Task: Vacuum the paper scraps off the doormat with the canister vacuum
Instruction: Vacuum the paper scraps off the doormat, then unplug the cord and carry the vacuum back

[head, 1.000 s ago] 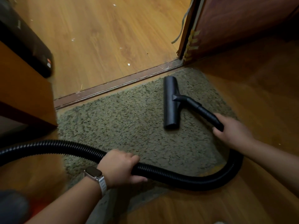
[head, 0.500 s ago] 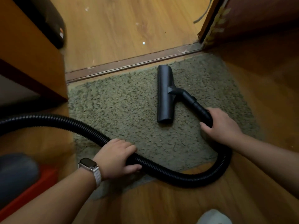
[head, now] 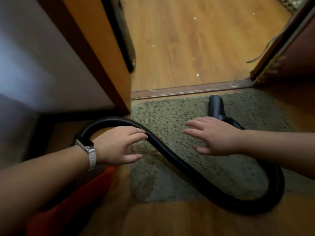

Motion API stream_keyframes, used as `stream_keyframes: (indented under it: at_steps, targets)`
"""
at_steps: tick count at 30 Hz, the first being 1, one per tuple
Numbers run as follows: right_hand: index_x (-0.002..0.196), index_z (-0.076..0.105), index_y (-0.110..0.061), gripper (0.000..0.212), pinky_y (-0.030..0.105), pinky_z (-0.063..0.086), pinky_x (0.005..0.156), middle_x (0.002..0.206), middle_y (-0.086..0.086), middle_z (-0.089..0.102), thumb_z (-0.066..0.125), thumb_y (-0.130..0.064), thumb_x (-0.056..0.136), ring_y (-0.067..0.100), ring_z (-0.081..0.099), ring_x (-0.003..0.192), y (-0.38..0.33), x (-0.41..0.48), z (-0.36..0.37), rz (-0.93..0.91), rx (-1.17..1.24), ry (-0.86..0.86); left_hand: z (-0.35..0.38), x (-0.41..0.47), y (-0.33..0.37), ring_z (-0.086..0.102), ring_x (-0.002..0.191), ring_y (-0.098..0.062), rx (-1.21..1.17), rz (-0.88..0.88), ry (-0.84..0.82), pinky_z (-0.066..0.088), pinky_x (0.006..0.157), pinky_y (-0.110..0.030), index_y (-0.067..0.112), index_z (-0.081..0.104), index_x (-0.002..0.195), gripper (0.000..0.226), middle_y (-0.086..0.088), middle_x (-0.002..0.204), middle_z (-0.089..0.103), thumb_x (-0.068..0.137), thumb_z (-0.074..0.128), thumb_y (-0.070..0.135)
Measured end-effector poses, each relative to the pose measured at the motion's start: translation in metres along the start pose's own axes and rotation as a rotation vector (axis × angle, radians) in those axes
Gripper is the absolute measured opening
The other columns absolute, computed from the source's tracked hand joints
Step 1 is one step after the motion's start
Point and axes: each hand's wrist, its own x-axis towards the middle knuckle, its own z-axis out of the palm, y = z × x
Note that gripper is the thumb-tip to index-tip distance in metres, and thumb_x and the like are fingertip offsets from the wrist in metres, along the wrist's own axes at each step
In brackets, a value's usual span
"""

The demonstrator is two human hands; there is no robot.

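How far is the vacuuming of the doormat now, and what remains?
Done: no paper scraps show on the shaggy grey-green doormat. In hand: nothing; the left hand and right hand are open above the black ribbed hose, and the black floor nozzle lies on the mat. Left: white scraps lie on the wooden floor beyond the threshold.

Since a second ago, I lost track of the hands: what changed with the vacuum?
Both hands let go. The left hand released the hose and now hovers open over it; the right hand came off the wand, fingers spread above the doormat. The floor nozzle still lies on the mat by the threshold.
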Motion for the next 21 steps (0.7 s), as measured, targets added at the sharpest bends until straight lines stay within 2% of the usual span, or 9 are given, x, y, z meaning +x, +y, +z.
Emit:
stream_keyframes:
  at_steps: [4, 9, 13, 16, 21]
  targets:
    - [0.139, 0.053, -0.020, 0.062, 0.040, 0.045, 0.103, 0.140, 0.008, 0.055, 0.041, -0.057, 0.091, 0.027, 0.054, 0.127, -0.047, 0.057, -0.048, -0.085, 0.017, 0.075, -0.034, -0.066, -0.023, 0.057, 0.122, -0.024, 0.015, -0.118, 0.082, 0.046, 0.100, -0.034, 0.016, 0.063, 0.128, 0.061, -0.007, 0.137, 0.059, 0.087, 0.052, 0.060]
    - [0.137, 0.056, -0.019, 0.060, 0.038, 0.047, 0.099, 0.136, 0.006, 0.057, 0.046, -0.055, 0.091, 0.026, 0.057, 0.120, -0.117, 0.112, -0.085, -0.154, 0.083, 0.144, -0.050, -0.166, -0.037, 0.054, 0.125, -0.023, 0.047, -0.343, 0.131, 0.046, 0.102, -0.038, 0.016, 0.059, 0.133, 0.064, -0.007, 0.140, 0.056, 0.087, 0.050, 0.059]
    - [0.136, 0.058, -0.018, 0.055, 0.038, 0.048, 0.098, 0.135, 0.007, 0.059, 0.058, -0.049, 0.091, 0.027, 0.058, 0.120, -0.173, 0.145, -0.100, -0.227, 0.074, 0.164, -0.044, -0.246, -0.042, 0.055, 0.124, -0.024, 0.011, -0.489, 0.123, 0.044, 0.100, -0.035, 0.015, 0.060, 0.132, 0.064, -0.009, 0.139, 0.057, 0.088, 0.046, 0.061]
    - [0.132, 0.062, -0.018, 0.056, 0.041, 0.051, 0.096, 0.131, 0.008, 0.062, 0.050, -0.053, 0.090, 0.029, 0.061, 0.117, -0.215, 0.166, -0.104, -0.348, 0.068, 0.156, -0.029, -0.300, -0.044, 0.050, 0.129, -0.025, -0.055, -0.573, 0.121, 0.043, 0.104, -0.039, 0.017, 0.055, 0.137, 0.067, -0.008, 0.144, 0.052, 0.094, 0.036, 0.064]
    - [0.136, 0.058, -0.021, 0.055, 0.044, 0.050, 0.099, 0.136, 0.005, 0.058, 0.044, -0.054, 0.094, 0.026, 0.055, 0.125, -0.281, 0.202, -0.102, -0.564, 0.046, 0.128, 0.000, -0.366, -0.040, 0.033, 0.141, -0.017, -0.109, -0.681, 0.136, 0.030, 0.112, -0.035, 0.025, 0.040, 0.149, 0.064, 0.002, 0.157, 0.034, 0.097, 0.029, 0.061]
